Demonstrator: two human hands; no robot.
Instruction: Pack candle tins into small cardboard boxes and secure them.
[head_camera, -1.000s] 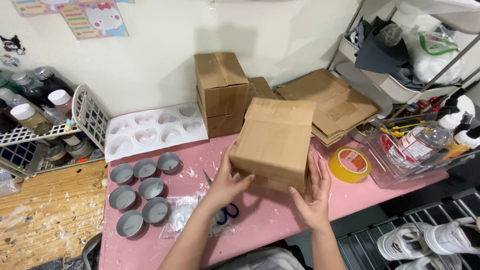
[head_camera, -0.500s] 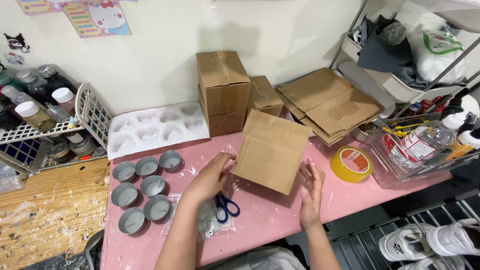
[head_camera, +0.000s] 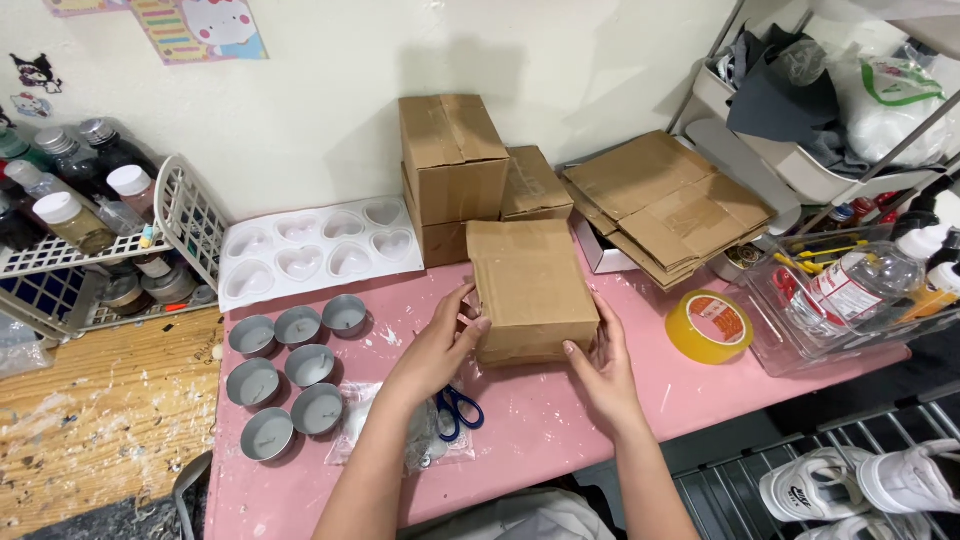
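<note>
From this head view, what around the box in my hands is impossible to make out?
- Box: its contents and underside, hidden by its own cardboard walls.
- Left hand: fingertips behind the box's side.
- Scissors: blades covered by the left wrist; only the blue handles show.
- Shoes: cut off by the bottom edge.
- Bottles in the rack: labels too small to tell.

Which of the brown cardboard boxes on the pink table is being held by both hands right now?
The front brown cardboard box, gripped between left hand and right hand; the others stand untouched against the wall.
</note>
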